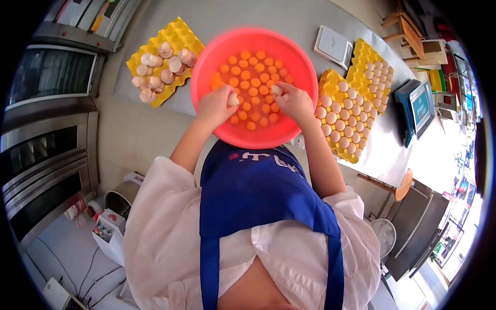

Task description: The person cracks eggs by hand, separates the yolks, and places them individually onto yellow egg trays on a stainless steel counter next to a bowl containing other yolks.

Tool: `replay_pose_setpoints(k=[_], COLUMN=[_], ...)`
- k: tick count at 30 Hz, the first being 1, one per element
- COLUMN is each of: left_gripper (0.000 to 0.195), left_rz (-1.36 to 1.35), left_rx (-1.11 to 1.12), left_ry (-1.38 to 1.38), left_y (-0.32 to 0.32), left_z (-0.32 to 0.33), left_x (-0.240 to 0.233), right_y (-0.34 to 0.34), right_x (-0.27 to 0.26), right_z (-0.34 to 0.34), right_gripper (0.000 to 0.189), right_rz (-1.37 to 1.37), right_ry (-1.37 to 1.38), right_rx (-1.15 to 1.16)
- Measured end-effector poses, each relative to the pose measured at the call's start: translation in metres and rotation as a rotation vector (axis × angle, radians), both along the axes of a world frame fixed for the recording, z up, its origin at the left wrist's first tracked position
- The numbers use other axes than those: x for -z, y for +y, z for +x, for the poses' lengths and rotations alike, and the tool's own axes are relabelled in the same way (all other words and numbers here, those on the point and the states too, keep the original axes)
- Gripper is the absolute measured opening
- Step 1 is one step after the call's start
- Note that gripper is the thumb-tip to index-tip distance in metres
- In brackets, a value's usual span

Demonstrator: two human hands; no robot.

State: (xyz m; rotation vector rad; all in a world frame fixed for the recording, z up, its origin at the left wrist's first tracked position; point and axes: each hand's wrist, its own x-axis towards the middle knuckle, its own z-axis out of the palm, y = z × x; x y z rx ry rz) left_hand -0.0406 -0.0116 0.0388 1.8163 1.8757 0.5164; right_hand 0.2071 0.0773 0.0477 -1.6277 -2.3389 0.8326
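Observation:
A red plastic basin [255, 37] in front of me holds many raw egg yolks [252, 92] in egg white. My left hand [219, 105] is over the basin's left side with a pale egg or eggshell [233, 99] in its fingers. Over the right side, my right hand [293, 101] grips another pale egg or eggshell [276, 90]. Whether either is whole cannot be told. Stacked empty eggshells [167, 76] lie on a yellow egg tray [178, 31] left of the basin. To the right, whole eggs [340, 125] fill much of a second yellow tray [328, 77].
A kitchen scale [334, 43] stands on the metal table [298, 15] at the back right, near another yellow tray of eggs [359, 50]. Farther right is a device with a screen [420, 108]. Ovens [46, 143] line the left side; a fan [383, 237] is at lower right.

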Motion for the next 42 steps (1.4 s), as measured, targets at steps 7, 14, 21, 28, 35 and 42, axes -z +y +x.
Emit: replay_pose_setpoints(k=[7, 14, 21, 28, 35, 42], left_gripper=[0.042, 0.061, 0.065, 0.055, 0.053, 0.073], left_rz=[-0.014, -0.017, 0.004, 0.38, 0.097, -0.137], left_rx=[0.157, -0.158, -0.097, -0.548, -0.321, -0.205], left_ry=[0.249, -0.699, -0.61, -0.055, 0.408, 0.777], left_y=[-0.009, -0.014, -0.038, -0.026, 0.035, 0.059], left_z=[0.002, 0.035, 0.007, -0.13, -0.175, -0.163], left_x=[0.025, 0.018, 0.006, 0.025, 0.032, 0.055], right_y=[-0.006, -0.024, -0.044, -0.038, -0.049, -0.05], right_x=[0.026, 0.02, -0.011, -0.024, -0.007, -0.009], right_z=[0.007, -0.025, -0.053, -0.044, -0.011, 0.027], right_gripper=[0.041, 0.035, 0.05, 0.048, 0.044, 0.042], right_rz=[0.091, -0.555, -0.063, -0.114, -0.068, -0.047], right_ry=[-0.116, 0.693, 0.271, 0.34, 0.308, 0.412], right_rx=[-0.052, 0.012, -0.285, -0.065, 0.083, 0.391])
